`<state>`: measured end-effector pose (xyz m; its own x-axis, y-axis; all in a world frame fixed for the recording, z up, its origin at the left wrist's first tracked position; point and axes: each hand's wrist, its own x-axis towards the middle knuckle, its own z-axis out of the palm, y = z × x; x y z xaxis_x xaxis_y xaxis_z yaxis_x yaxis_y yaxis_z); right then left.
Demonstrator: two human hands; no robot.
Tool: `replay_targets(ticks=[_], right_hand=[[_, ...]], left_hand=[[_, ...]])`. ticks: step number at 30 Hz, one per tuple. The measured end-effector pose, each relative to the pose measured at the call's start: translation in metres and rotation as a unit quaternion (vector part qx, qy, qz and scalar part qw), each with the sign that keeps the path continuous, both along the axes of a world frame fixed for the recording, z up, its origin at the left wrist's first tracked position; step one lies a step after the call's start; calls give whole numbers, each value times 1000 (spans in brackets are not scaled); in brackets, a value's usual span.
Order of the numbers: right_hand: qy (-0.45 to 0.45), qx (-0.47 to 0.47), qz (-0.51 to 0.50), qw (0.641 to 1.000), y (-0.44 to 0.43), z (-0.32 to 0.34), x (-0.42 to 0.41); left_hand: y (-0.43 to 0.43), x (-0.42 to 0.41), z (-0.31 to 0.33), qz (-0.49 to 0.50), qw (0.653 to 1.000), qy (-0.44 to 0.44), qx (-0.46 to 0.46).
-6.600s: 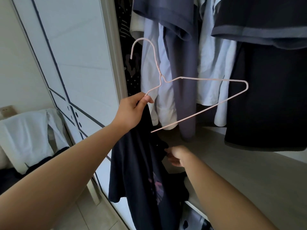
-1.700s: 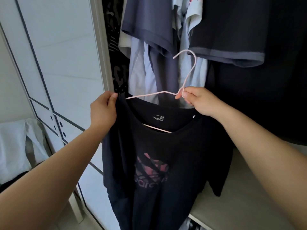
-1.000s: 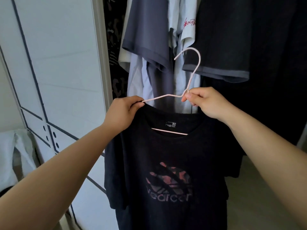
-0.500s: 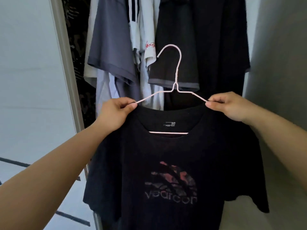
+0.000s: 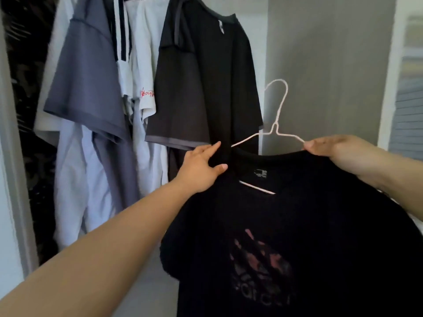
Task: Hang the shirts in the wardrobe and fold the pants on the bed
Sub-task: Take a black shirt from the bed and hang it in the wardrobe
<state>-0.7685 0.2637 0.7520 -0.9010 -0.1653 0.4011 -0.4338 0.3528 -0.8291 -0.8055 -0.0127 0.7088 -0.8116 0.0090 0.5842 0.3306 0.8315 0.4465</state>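
Holding the black shirt (image 5: 297,225) on its hanger (image 5: 275,128) beside the hung shirts (image 5: 201,88), pinching one shoulder with the left hand (image 5: 203,167), the other with the right hand (image 5: 338,154), ideally keeping the hook (image 5: 283,100) upright while lifting.

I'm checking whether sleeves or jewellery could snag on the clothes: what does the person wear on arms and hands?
Nothing that shows. The left hand and right hand are bare, ungloved, with no ring on the fingers in view. The left forearm and right forearm are bare to the frame edge: no sleeve, watch or bracelet shows.
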Motion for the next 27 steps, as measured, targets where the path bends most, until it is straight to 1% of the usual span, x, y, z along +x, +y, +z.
replay_targets(ticks=[2, 4, 6, 8, 10, 12, 15, 17, 19, 22, 23, 26, 27], right_hand=[[48, -1, -69, 996, 5, 16, 0], [84, 2, -105, 991, 4, 31, -2], [108, 28, -119, 987, -1, 41, -7], [119, 45, -120, 985, -10, 45, -15], [128, 41, -115, 984, -19, 47, -25], [148, 56, -128, 979, -26, 47, -36], [175, 96, -168, 965, -34, 47, -48], [184, 99, -177, 962, -36, 44, -55], [183, 84, -175, 964, -33, 40, -61], [172, 41, -161, 971, -21, 36, -62], [172, 52, -168, 969, -16, 36, -61], [181, 150, -201, 951, -4, 31, -53], [189, 168, -202, 946, -1, 29, -51]], left_hand=[[18, -3, 14, -37, 999, 1, 11], [39, -1, 30, -63, 997, -1, 50], [59, 2, 45, -95, 988, 2, 126], [77, 3, 61, -140, 969, 3, 204], [92, 3, 80, -171, 951, -9, 256], [107, -1, 99, -168, 940, -35, 294], [127, -16, 116, -149, 927, -83, 334], [136, -27, 121, -126, 924, -89, 350], [142, -37, 127, -93, 930, -93, 343], [148, -50, 136, -85, 931, -98, 341], [149, -53, 139, -84, 928, -97, 350], [151, -63, 149, -102, 917, -84, 378], [154, -66, 152, -113, 914, -78, 382]])
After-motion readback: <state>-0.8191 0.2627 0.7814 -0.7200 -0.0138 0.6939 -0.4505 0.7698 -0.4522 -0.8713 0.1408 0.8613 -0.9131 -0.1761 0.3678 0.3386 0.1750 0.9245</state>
